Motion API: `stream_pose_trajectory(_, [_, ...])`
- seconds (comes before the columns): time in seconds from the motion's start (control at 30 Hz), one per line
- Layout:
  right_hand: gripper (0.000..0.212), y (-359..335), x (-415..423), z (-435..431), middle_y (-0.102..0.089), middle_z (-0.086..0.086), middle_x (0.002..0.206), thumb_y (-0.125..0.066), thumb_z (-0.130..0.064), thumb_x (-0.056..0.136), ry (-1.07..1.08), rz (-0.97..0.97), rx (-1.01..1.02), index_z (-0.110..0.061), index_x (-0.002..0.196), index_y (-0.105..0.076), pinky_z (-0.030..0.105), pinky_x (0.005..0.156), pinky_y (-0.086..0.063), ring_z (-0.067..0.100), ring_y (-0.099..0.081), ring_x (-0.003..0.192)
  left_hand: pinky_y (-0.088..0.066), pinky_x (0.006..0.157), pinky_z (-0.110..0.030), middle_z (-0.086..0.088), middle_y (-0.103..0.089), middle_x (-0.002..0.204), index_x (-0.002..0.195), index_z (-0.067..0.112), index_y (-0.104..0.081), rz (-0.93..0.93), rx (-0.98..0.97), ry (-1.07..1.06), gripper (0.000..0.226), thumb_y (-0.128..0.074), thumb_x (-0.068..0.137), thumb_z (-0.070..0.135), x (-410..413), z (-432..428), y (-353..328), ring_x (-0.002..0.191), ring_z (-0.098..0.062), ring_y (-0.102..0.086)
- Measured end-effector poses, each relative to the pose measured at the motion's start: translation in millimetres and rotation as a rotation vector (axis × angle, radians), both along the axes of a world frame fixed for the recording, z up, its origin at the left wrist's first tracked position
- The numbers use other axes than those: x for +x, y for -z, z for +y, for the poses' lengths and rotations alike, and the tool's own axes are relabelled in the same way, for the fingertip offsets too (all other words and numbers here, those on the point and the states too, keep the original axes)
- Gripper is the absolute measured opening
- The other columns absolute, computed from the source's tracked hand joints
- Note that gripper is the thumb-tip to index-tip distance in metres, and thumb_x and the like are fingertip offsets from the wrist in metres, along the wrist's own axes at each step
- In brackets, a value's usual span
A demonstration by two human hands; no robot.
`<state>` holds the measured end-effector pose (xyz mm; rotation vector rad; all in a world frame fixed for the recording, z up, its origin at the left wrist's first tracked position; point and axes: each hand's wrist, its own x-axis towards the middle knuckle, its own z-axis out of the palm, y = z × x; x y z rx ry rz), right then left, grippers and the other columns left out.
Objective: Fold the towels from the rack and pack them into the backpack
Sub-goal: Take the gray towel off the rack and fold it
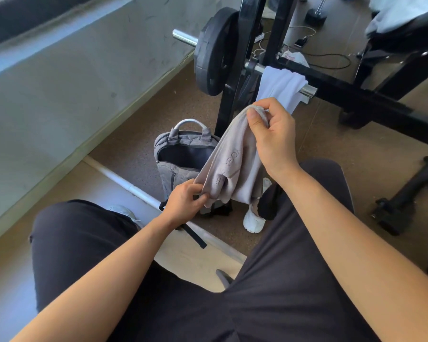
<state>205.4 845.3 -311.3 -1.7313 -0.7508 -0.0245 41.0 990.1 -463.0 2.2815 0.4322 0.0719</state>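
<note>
Two towels are in view: a grey towel [232, 166] held between the person's hands, and a white towel [282, 87] draped over the bar [309, 91] of the rack [351, 95] beyond. The right hand [274, 134] pinches the grey towel's upper end between thumb and curled fingers. The left hand [183, 198] grips a lower corner, fingers closed on the cloth. It hangs slack and bunched, not squared — so folding looks to be the step in hand, with packing to follow. The backpack [173, 169] stands on the floor just behind the towel, its top unzipped and gaping. Next, the corners want bringing together evenly, then a compact bundle lowered into that opening — the white one is yet to be fetched.
</note>
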Motion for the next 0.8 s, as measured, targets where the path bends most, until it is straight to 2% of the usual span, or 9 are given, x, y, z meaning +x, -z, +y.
stream_pose_trajectory(0.07, [0.006, 3, 7, -1, -0.059, -0.003, 0.081, -0.058, -0.015, 0.101, 0.055, 0.001, 0.002, -0.017, 0.095, -0.060, 0.020, 0.073, -0.047, 0.004, -0.056, 0.075, -0.045, 0.069, -0.038, 0.001, -0.056, 0.083, 0.077, 0.012, -0.068, 0.021, 0.020, -0.018, 0.026, -0.056, 0.089, 0.031, -5, 6, 2, 0.078, -0.019, -0.056])
stream_pose_trajectory(0.2, [0.009, 18, 20, -4, -0.060, 0.000, 0.081, -0.058, -0.017, 0.100, 0.170, 0.040, -0.001, -0.022, 0.092, -0.058, 0.024, 0.073, -0.049, 0.007, -0.055, 0.075, -0.042, 0.065, -0.037, 0.003, -0.050, 0.073, 0.066, 0.013, -0.055, -0.006, 0.057, -0.075, 0.029, -0.064, 0.094, 0.016, -14, 22, 3, 0.071, -0.021, -0.052])
stream_pose_trajectory(0.27, [0.007, 33, 27, -7, -0.061, 0.006, 0.083, -0.058, -0.018, 0.099, 0.229, 0.078, -0.013, -0.015, 0.093, -0.060, 0.026, 0.073, -0.050, 0.008, -0.055, 0.075, -0.040, 0.066, -0.033, 0.007, -0.054, 0.071, 0.072, 0.013, -0.067, -0.033, 0.046, -0.135, 0.023, -0.069, 0.095, 0.009, -22, 33, 1, 0.068, -0.014, -0.052])
stream_pose_trajectory(0.33, [0.009, 47, 33, -11, -0.063, 0.010, 0.087, -0.058, -0.019, 0.099, 0.277, 0.132, -0.035, -0.011, 0.096, -0.061, 0.030, 0.076, -0.052, 0.016, -0.058, 0.078, -0.040, 0.065, -0.023, 0.011, -0.061, 0.071, 0.085, 0.013, -0.079, -0.072, 0.009, -0.205, 0.013, -0.071, 0.095, 0.011, -32, 43, -4, 0.065, -0.004, -0.056])
stream_pose_trajectory(0.4, [0.008, 60, 38, -14, -0.066, 0.014, 0.094, -0.058, -0.018, 0.099, 0.298, 0.197, -0.064, -0.012, 0.098, -0.063, 0.035, 0.081, -0.055, 0.025, -0.063, 0.088, -0.040, 0.062, -0.015, 0.015, -0.067, 0.069, 0.093, 0.015, -0.082, -0.119, -0.053, -0.274, 0.009, -0.074, 0.095, 0.014, -40, 49, -12, 0.062, 0.003, -0.057])
stream_pose_trajectory(0.47, [0.005, 69, 42, -17, -0.067, 0.013, 0.099, -0.058, -0.018, 0.099, 0.297, 0.257, -0.104, -0.016, 0.099, -0.062, 0.036, 0.084, -0.055, 0.026, -0.065, 0.094, -0.041, 0.062, -0.011, 0.023, -0.067, 0.063, 0.093, 0.019, -0.082, -0.172, -0.139, -0.349, 0.007, -0.076, 0.093, 0.014, -45, 51, -20, 0.059, 0.008, -0.055])
stream_pose_trajectory(0.53, [0.005, 76, 47, -19, -0.066, 0.015, 0.101, -0.058, -0.016, 0.100, 0.288, 0.322, -0.144, -0.014, 0.100, -0.062, 0.035, 0.081, -0.053, 0.024, -0.062, 0.090, -0.043, 0.064, -0.009, 0.029, -0.068, 0.064, 0.087, 0.026, -0.081, -0.270, -0.215, -0.416, 0.013, -0.079, 0.090, 0.013, -47, 51, -30, 0.061, 0.013, -0.056])
stream_pose_trajectory(0.67, [0.016, 86, 50, -19, -0.059, 0.013, 0.088, -0.055, -0.011, 0.100, 0.234, 0.395, -0.253, 0.003, 0.100, -0.062, 0.030, 0.071, -0.043, 0.016, -0.052, 0.080, -0.050, 0.068, -0.012, 0.019, -0.075, 0.070, 0.073, 0.042, -0.081, -0.455, -0.356, -0.569, 0.034, -0.083, 0.085, 0.010, -49, 52, -47, 0.065, 0.006, -0.063])
stream_pose_trajectory(0.8, [0.007, 91, 49, -18, -0.066, 0.010, 0.096, -0.058, -0.011, 0.100, 0.166, 0.432, -0.356, -0.010, 0.096, -0.063, 0.037, 0.080, -0.051, 0.020, -0.060, 0.088, -0.050, 0.071, -0.017, 0.018, -0.074, 0.071, 0.080, 0.032, -0.080, -0.535, -0.381, -0.693, 0.024, -0.082, 0.088, 0.009, -50, 55, -51, 0.066, 0.002, -0.061])
